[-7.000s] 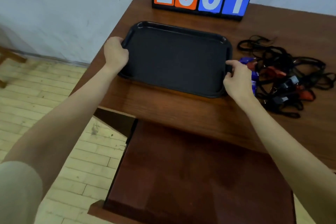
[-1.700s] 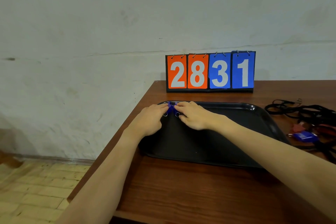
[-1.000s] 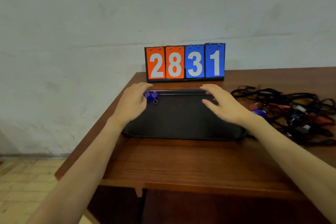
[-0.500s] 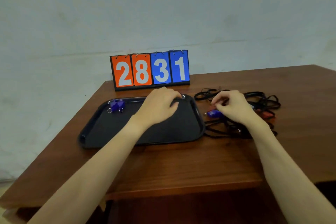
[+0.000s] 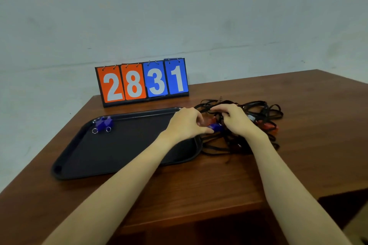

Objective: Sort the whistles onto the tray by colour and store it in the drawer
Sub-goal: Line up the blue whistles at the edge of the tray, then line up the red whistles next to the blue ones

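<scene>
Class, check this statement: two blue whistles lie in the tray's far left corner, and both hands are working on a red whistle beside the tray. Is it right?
Not quite. The head view shows the left hand and right hand on a blue whistle, not a red one. The two blue whistles do lie in the tray's far left corner.

Look to twelve o'clock from the tray (image 5: 79, 157), at the far edge of the table (image 5: 219, 181): a flip scoreboard (image 5: 142, 82) stands there against the wall. You can read four white digits on it, 2, 8, 3 and 1. The 2 (image 5: 112, 86) and the 8 (image 5: 133, 84) stand on orange cards at its nine o'clock side; the 3 (image 5: 157, 81) and the 1 (image 5: 177, 78) stand on blue cards at its three o'clock side. Nothing else you see here carries writing you can read.
</scene>
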A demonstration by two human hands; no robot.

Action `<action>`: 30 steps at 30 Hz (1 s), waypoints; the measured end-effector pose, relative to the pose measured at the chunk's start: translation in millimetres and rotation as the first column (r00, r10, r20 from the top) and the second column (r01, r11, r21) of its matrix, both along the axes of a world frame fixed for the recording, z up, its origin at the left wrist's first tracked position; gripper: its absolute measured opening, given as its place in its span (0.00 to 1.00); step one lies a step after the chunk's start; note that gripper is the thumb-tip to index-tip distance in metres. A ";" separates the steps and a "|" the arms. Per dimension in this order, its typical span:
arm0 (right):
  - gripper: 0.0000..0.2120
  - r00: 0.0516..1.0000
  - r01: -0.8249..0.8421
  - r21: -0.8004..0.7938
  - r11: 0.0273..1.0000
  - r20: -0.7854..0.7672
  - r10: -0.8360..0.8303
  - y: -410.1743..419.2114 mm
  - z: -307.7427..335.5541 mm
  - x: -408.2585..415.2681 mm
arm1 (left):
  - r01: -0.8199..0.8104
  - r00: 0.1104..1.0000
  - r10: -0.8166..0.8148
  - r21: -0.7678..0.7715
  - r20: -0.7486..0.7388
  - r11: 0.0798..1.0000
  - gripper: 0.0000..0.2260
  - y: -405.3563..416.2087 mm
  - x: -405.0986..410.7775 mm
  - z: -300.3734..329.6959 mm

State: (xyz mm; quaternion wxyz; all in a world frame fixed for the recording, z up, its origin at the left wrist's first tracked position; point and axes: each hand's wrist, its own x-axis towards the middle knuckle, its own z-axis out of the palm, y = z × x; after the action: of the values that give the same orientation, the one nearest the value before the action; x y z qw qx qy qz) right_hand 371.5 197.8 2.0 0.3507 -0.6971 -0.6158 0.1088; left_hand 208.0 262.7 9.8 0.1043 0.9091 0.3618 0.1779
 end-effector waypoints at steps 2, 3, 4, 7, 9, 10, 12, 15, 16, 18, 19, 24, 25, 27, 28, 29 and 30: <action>0.21 0.999 0.016 -0.027 1.000 -0.034 -0.017 3.6 -3.1 3.4 | -0.007 1.000 0.007 -0.030 0.018 1.000 0.20 1.0 4.5 -4.0; 0.21 0.998 0.035 -0.032 0.999 -0.050 -0.036 4.6 -4.2 5.1 | -0.006 1.000 0.007 -0.042 0.026 0.999 0.20 0.9 6.2 -5.8; 0.21 0.996 0.053 -0.029 0.998 -0.064 -0.054 5.0 -4.6 6.4 | -0.004 0.999 0.006 -0.051 0.036 0.999 0.19 0.8 8.1 -7.5; 0.21 0.991 0.088 -0.005 0.996 -0.098 -0.088 5.3 -4.3 8.2 | 0.015 0.998 -0.011 -0.072 0.059 0.997 0.14 0.4 12.0 -10.1; 0.21 0.987 0.112 0.023 0.993 -0.118 -0.109 5.9 -3.2 7.5 | 0.037 0.996 -0.029 -0.104 0.082 0.994 0.13 -0.4 10.6 -8.2; 0.20 0.984 0.130 0.052 0.990 -0.129 -0.122 6.1 -2.7 6.8 | 0.043 0.995 -0.032 -0.117 0.097 0.992 0.12 -0.5 8.2 -5.9; 0.17 0.976 0.174 0.114 0.978 -0.149 -0.156 5.1 -1.0 5.9 | 0.046 0.990 -0.026 -0.141 0.140 0.989 0.11 1.1 -0.9 0.9; 0.11 0.979 0.194 0.151 0.969 -0.097 -0.180 5.4 0.1 2.4 | 0.049 0.962 0.021 -0.248 0.272 0.967 0.10 5.3 -23.6 12.9; 0.11 0.984 0.177 0.135 0.975 -0.053 -0.171 6.6 -0.7 -0.7 | 0.047 0.944 0.058 -0.305 0.325 0.951 0.11 6.3 -32.7 15.7; 0.15 0.988 0.136 0.078 0.988 0.064 -0.141 8.7 -4.7 -8.7 | 0.035 0.904 0.150 -0.419 0.400 0.907 0.11 6.6 -50.7 18.0; 0.17 0.981 0.124 0.049 0.991 0.144 -0.130 9.3 -6.8 -13.4 | 0.032 0.886 0.194 -0.473 0.420 0.880 0.10 6.0 -58.9 18.1; 0.19 0.880 0.146 -0.053 0.988 0.464 -0.106 7.4 -10.4 -29.3 | 0.020 0.834 0.303 -0.574 0.461 0.819 0.10 1.5 -91.8 16.9; 0.18 0.868 0.167 -0.078 0.983 0.484 -0.109 7.6 -9.7 -31.5 | 0.001 0.832 0.318 -0.576 0.454 0.818 0.10 1.4 -97.7 17.2; 0.15 0.879 0.196 -0.121 0.973 0.462 -0.120 8.2 -7.3 -36.5 | -0.035 0.836 0.345 -0.586 0.427 0.810 0.09 3.3 -110.7 18.8; 0.13 0.887 0.201 -0.132 0.971 0.445 -0.123 8.0 -5.4 -39.1 | -0.055 0.843 0.356 -0.595 0.402 0.802 0.09 5.2 -117.6 20.0; 0.10 0.891 0.204 -0.134 0.970 0.436 -0.127 7.9 -3.8 -41.6 | -0.080 0.854 0.366 -0.604 0.369 0.793 0.09 7.4 -124.9 21.3; 0.07 0.892 0.213 -0.126 0.969 0.429 -0.140 7.3 -1.5 -44.0 | -0.110 0.865 0.379 -0.613 0.328 0.782 0.09 10.2 -132.4 22.7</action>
State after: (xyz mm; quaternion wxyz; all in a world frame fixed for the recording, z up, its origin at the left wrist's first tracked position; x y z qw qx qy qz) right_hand 327.6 205.1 0.5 0.1589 -0.7847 -0.5987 -0.0228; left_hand 75.7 272.8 32.6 0.4270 0.7147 0.4835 0.2703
